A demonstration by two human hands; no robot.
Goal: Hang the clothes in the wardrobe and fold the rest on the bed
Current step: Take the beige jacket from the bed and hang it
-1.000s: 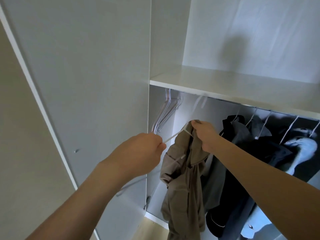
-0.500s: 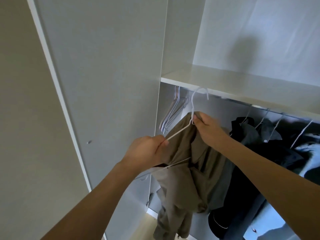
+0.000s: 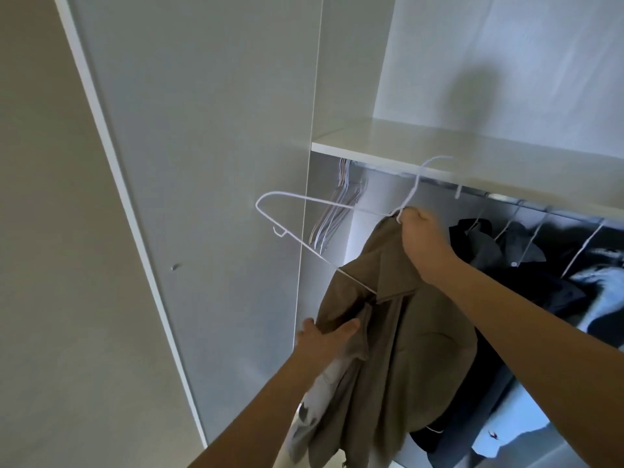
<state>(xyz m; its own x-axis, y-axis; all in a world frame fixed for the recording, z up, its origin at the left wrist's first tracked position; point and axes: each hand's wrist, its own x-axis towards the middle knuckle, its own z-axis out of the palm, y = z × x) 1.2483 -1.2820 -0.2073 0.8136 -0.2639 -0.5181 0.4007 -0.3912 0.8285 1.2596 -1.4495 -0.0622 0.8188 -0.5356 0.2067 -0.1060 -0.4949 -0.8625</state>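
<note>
A khaki jacket (image 3: 398, 336) hangs half on a white wire hanger (image 3: 297, 201) in front of the open wardrobe. My right hand (image 3: 420, 231) grips the hanger's neck together with the jacket's collar, just below the shelf. The hanger's left arm sticks out bare to the left. My left hand (image 3: 324, 339) holds the jacket's left shoulder fabric lower down, thumb pressed on the cloth. The hanger's hook (image 3: 429, 167) rises in front of the shelf edge, off the rail.
The wardrobe shelf (image 3: 472, 157) runs above a rail with several dark and pale garments (image 3: 526, 265) on hangers at the right. A bunch of bare hangers (image 3: 337, 214) hangs at the rail's left end. The open white door (image 3: 209, 163) stands at the left.
My left hand let go of the hanger's left arm and dropped to the jacket's shoulder fabric. The hanger's left arm now sticks out bare. My right hand stays at the hanger's neck.
</note>
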